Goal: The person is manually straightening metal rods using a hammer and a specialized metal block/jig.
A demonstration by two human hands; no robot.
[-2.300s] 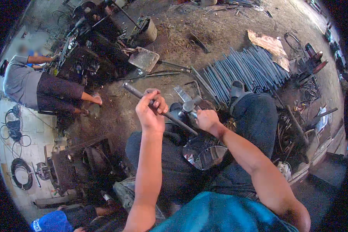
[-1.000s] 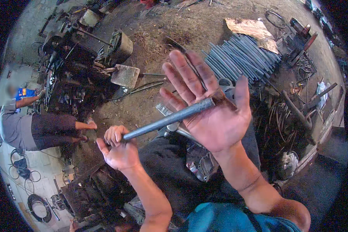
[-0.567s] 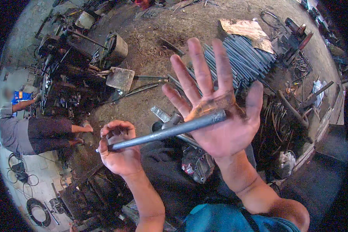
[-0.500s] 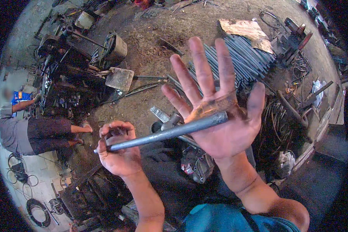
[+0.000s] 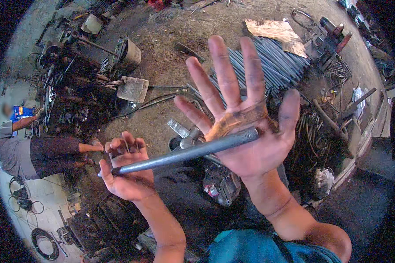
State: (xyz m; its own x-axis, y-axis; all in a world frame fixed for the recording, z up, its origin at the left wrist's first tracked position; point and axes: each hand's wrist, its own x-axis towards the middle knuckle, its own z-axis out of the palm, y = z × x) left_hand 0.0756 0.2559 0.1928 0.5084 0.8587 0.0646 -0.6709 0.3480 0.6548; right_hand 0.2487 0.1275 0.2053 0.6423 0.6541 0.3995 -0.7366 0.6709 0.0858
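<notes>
A tapered dark-grey metal rod (image 5: 184, 154) slants across both my hands, its thicker end at my right palm and its thin dark tip at my left thumb. My right hand (image 5: 252, 144) is open, palm up and fingers spread, with the thick end lying against the palm. A worn brown leather-like strip (image 5: 239, 122) crosses that palm below the fingers. My left hand (image 5: 129, 171) is loosely open under the thin end, its fingers half curled and apart, not wrapped round the rod.
A large pile of grey metal rods (image 5: 272, 65) lies beyond my right hand, with a board (image 5: 276, 35) behind it. Dark machinery (image 5: 70, 74) and a bucket (image 5: 128, 56) stand at the left. Another person (image 5: 26, 151) is at the far left. Hoses and scrap (image 5: 333, 114) lie at right.
My left hand has shifted slightly left and down, and its fingers have loosened from around the rod's thin end. My right hand stays open, its fingers spread a little wider.
</notes>
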